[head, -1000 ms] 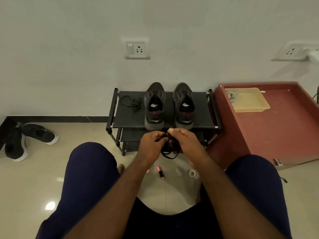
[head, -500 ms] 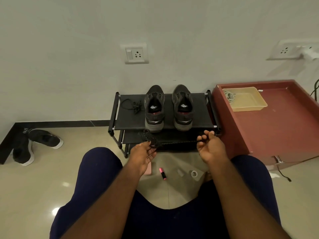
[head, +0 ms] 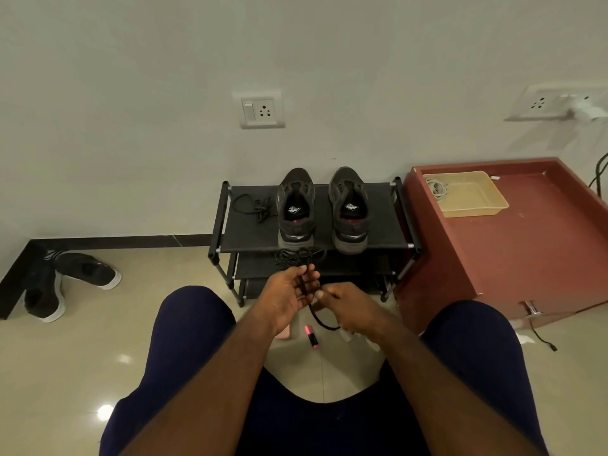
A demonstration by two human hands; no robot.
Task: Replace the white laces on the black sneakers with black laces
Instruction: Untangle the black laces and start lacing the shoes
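While the person sits low in front of a small black shoe rack (head: 385, 222), both hands are busy with one black lace (head: 296, 258). The left hand (head: 284, 299) is palm up. Its fingers curl round the lace, so a tangled bunch of it sticks up past the fingertips, in front of the rack's front bar. The right hand (head: 350, 307) is just beside the left one, and its thumb and first finger pinch the lace. Its other fingers are tucked under, and I cannot tell how they lie. Below the two hands a loop of the same lace hangs down over the shiny floor (head: 65, 357). On the top shelf of the rack stand the black sneakers (head: 296, 225), side by side, heels toward the person and toes toward the wall. A second black lace (head: 255, 205) lies in a little heap on the same shelf, to the left of the sneakers and not touching them. A pink marker (head: 311, 337) lies on the floor under the hands, between the person's knees. To the right of the rack is a red cabinet (head: 526, 251) with a yellow tray (head: 477, 199) on top, and something white and stringy sits in the tray's corner. Far to the left, another pair of dark shoes (head: 85, 269) lies on the floor near the wall.
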